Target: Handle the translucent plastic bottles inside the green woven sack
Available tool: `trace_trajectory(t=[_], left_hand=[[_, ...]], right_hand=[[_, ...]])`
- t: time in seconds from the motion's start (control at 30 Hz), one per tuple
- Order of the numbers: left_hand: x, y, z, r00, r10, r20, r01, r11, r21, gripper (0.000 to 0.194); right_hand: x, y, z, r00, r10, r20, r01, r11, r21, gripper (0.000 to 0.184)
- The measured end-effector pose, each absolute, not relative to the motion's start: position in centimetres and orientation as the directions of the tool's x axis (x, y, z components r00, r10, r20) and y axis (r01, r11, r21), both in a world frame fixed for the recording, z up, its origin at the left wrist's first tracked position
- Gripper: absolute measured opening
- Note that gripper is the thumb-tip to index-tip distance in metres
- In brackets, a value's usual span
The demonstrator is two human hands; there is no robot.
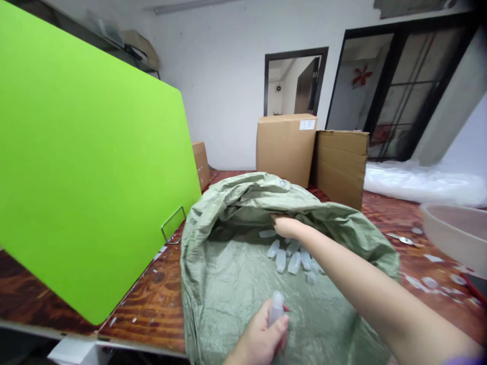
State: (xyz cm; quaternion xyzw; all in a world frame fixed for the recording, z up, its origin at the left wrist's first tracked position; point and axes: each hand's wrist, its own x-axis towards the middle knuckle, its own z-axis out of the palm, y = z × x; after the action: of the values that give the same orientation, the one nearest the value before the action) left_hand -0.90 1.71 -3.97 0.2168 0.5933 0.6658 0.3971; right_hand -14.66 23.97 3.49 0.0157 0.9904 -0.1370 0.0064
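Head camera view, lower centre of the frame: the left hand (262, 334) has its fingers wrapped around a small translucent bottle (277, 308), which stands roughly upright in the grasp with its top end showing above the thumb. Behind the hand lies the inside of a large green sack (236, 284), spread open with its rim bunched into folds. The right forearm (353, 274) crosses from the lower right corner towards the middle, and the right hand (287, 227) is under the far folds of the sack. Its fingers are partly hidden, so whether they are clenched on anything cannot be told.

Just below and beside the right hand, a loose cluster of pale bottles (293, 262) lies on the sack's inner face, some partly covered by the forearm.

The sack rests on a surface (152, 309) with a dark reddish wood pattern. A bright green panel (95, 162) fills the left side of the frame, with a wire stand (173, 225) at its lower right edge. Beyond the sack are a cardboard box (286, 149) and a brown cardboard piece (340, 167). At the right edge sits a translucent tub (458, 233), with pale scraps (429, 283) near it.
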Motion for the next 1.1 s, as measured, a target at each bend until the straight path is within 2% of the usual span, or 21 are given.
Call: trace_trajectory(t=[0.13, 0.23, 0.33, 0.4, 0.53, 0.63, 0.7, 0.77, 0.83, 0.9, 0.97, 1.03, 1.1], left_hand=[[-1.5, 1.8, -4.5, -0.576, 0.799, -0.173, -0.275, 0.01, 0.961, 0.066], [-1.8, 1.8, -4.8, -0.582, 0.785, -0.213, -0.278, 0.054, 0.959, 0.065], [-2.1, 1.8, -5.1, -0.625, 0.751, -0.211, -0.277, 0.039, 0.96, 0.057], [-2.1, 1.8, -5.4, -0.655, 0.728, -0.202, -0.262, 0.031, 0.964, 0.052], [-1.7, 2.0, -5.4, -0.73, 0.652, -0.205, -0.248, 0.027, 0.968, 0.047], [-1.2, 2.2, -4.2, -0.776, 0.585, -0.234, -0.25, 0.055, 0.967, 0.037], [-1.4, 2.4, -2.8, -0.793, 0.562, -0.236, -0.16, 0.182, 0.97, 0.025], [-2.3, 2.7, -0.9, -0.787, 0.592, -0.175, 0.053, 0.347, 0.936, 0.023], [-4.2, 3.6, 0.7, -0.76, 0.646, -0.067, 0.329, 0.472, 0.818, 0.038], [-7.0, 4.9, 1.6, -0.738, 0.674, 0.014, 0.533, 0.571, 0.624, 0.053], [-9.9, 6.4, 1.4, -0.769, 0.639, 0.029, 0.563, 0.655, 0.504, 0.059], [-12.2, 7.6, 0.4, -0.777, 0.629, 0.024, 0.555, 0.667, 0.497, 0.057], [-13.6, 8.4, -1.1, -0.763, 0.647, 0.011, 0.556, 0.647, 0.523, 0.051]], right_hand=[[-16.3, 25.9, 3.9, -0.975, 0.115, 0.191, 0.079, 0.979, -0.187, 0.047], [-15.6, 26.1, 3.2, -0.968, 0.117, 0.222, 0.082, 0.984, -0.158, 0.043], [-14.3, 25.6, 1.4, -0.986, 0.073, 0.149, 0.049, 0.986, -0.16, 0.031], [-13.7, 25.5, 0.0, -0.996, 0.061, 0.068, 0.049, 0.984, -0.17, 0.03], [-12.3, 26.3, -2.5, -0.989, 0.139, -0.059, 0.148, 0.97, -0.195, 0.042], [-10.4, 26.2, -3.3, -0.985, 0.139, -0.1, 0.159, 0.959, -0.236, 0.048], [-8.7, 25.6, -3.3, -0.99, 0.102, -0.095, 0.124, 0.954, -0.272, 0.049], [-7.2, 25.1, -3.1, -0.996, 0.05, -0.078, 0.072, 0.948, -0.31, 0.049], [-6.2, 25.3, -2.7, -0.998, 0.037, -0.052, 0.053, 0.94, -0.337, 0.048], [-5.7, 26.4, -2.5, -0.992, 0.123, -0.038, 0.129, 0.931, -0.342, 0.048], [-5.8, 28.2, -2.5, -0.959, 0.277, -0.053, 0.279, 0.903, -0.325, 0.05], [-6.0, 30.1, -2.8, -0.914, 0.398, -0.076, 0.401, 0.862, -0.31, 0.048], [-6.5, 31.6, -3.2, -0.886, 0.456, -0.088, 0.458, 0.83, -0.317, 0.043]])
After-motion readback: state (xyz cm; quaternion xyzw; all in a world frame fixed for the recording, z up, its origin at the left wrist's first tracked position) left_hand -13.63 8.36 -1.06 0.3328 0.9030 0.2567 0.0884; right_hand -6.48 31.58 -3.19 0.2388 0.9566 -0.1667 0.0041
